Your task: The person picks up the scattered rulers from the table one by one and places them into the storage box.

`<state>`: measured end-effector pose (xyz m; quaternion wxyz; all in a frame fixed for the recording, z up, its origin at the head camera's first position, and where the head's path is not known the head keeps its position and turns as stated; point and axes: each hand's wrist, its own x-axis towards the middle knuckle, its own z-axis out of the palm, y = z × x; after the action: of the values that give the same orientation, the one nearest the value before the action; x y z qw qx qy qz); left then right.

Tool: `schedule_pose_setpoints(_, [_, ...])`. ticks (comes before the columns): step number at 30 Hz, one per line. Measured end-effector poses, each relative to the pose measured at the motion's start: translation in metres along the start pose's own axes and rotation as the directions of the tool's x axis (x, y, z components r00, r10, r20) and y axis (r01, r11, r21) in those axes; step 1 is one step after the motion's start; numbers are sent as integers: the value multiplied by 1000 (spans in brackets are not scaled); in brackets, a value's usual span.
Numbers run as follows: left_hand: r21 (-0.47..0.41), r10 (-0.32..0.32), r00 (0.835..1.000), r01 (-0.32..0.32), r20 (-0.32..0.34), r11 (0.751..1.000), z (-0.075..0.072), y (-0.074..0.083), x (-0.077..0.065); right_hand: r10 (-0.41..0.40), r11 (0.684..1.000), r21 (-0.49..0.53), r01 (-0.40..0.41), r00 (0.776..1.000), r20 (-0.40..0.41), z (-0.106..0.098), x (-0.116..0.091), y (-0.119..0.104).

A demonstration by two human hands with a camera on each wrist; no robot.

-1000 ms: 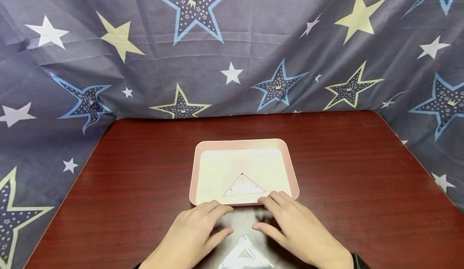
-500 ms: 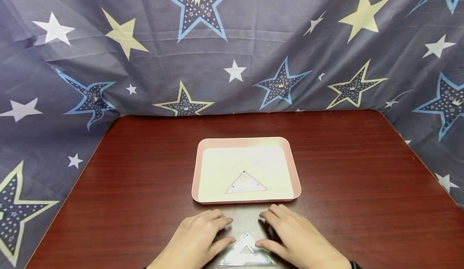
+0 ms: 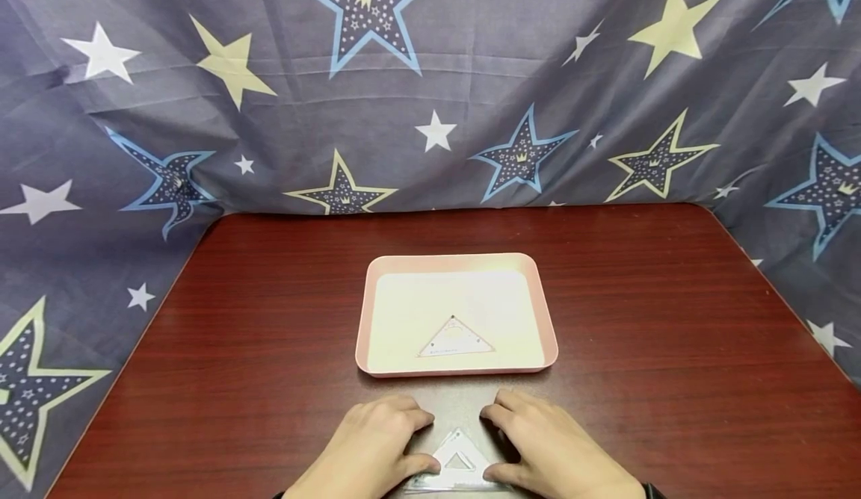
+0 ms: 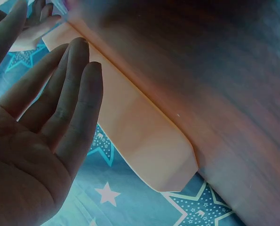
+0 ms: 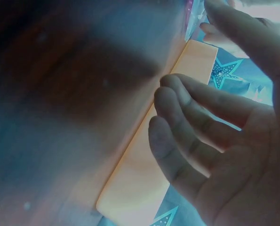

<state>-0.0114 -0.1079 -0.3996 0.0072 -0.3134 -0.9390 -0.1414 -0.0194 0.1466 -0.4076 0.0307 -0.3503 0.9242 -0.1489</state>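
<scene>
In the head view, a clear triangular set square (image 3: 464,478) with a small triangular cutout lies on the table near the front edge. My left hand (image 3: 378,447) is at its left side, thumb tip overlapping the slanted edge. On the other side my right hand (image 3: 554,447) has its thumb tip right at the opposite edge. The fingers of both hands are loosely bent, tips low over the table. Each wrist view shows the palm with nothing gripped, the left hand (image 4: 50,117) and the right hand (image 5: 224,146). Farther off, another set square (image 3: 457,341) lies in a shallow tray.
The pink tray (image 3: 365,320) with a pale inside stands just beyond my fingertips. Under everything is a dark red-brown wooden table (image 3: 235,349). A grey curtain (image 3: 430,51) printed with stars hangs along its back and sides.
Both hands have drawn back from the tray's near rim toward the clear set square. Their thumbs have come down to its two edges. The tray and the set square in it stay put.
</scene>
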Motion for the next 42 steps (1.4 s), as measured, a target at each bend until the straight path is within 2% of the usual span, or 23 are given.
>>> schedule_pose_setpoints(15, [23, 22, 995, -25, 100, 999, 4, 5, 3, -52, 998, -19, 52, 999, 11, 3, 0, -4])
schedule_pose_setpoints(24, [43, 89, 992, -94, 88, 995, 7, 7, 4, -75, 997, 24, 75, 997, 26, 3, 3, -8])
schedule_pose_setpoints(33, [66, 74, 988, -83, 137, 994, 9, 10, 2, -66, 990, 128, 58, 996, 60, 3, 3, -11])
schedule_pose_setpoints(42, [26, 63, 989, -67, 136, 997, 10, 11, 0, -26, 990, 144, 11, 994, 103, 0, 2, -15])
